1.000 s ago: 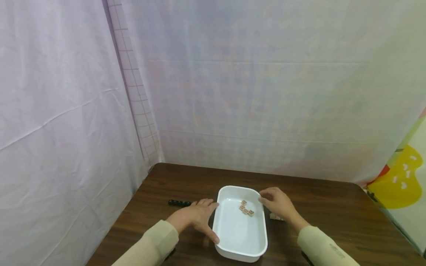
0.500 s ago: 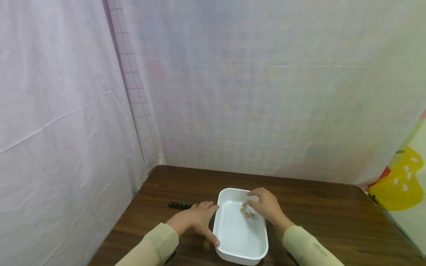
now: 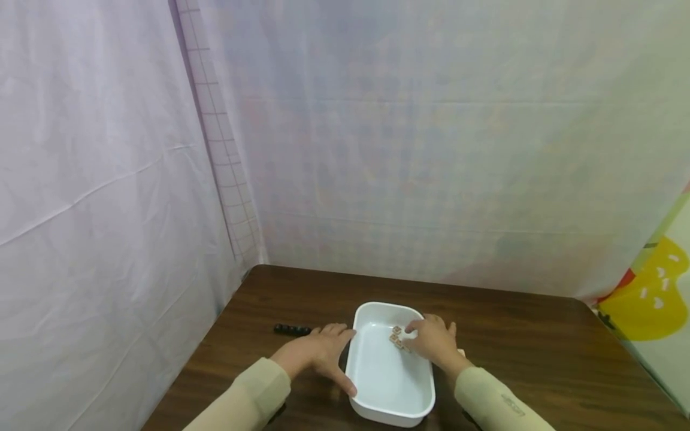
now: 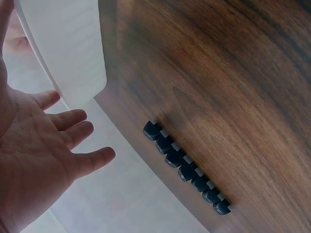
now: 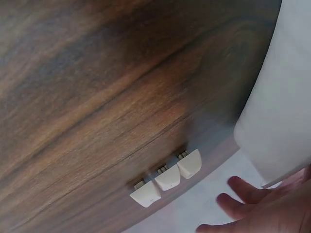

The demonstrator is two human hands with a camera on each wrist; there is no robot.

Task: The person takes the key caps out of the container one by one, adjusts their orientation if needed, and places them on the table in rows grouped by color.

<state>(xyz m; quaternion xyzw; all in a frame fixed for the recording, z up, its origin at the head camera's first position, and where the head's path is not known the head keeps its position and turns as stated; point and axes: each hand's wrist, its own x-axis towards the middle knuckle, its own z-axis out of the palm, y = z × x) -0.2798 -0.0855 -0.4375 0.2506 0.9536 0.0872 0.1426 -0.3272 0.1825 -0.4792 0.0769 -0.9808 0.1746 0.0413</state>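
Observation:
A white, deep rectangular tray (image 3: 385, 380) stands on the table in the head view. Several small beige keycaps (image 3: 396, 339) lie in its far right part, some partly behind my right hand. My left hand (image 3: 321, 353) is spread along the tray's left side, fingertips and thumb at the rim. The left wrist view shows that hand's fingers (image 4: 95, 161) straight. Over the tray's right rim reaches my right hand (image 3: 433, 342), index and thumb apart, right at the keycaps. Its other fingers (image 5: 248, 191) extend outside the tray wall in the right wrist view.
Black keycaps (image 4: 187, 170) form a row on the table left of the tray. Right of the tray, three cream keycaps (image 5: 167, 178) stand side by side, mostly behind my right wrist in the head view. White curtains (image 3: 431, 179) hang behind the brown table (image 3: 517, 335).
My right hand has moved from outside the tray's right rim to over the keycaps inside, then a little lower. The left hand has stayed at the tray's left side.

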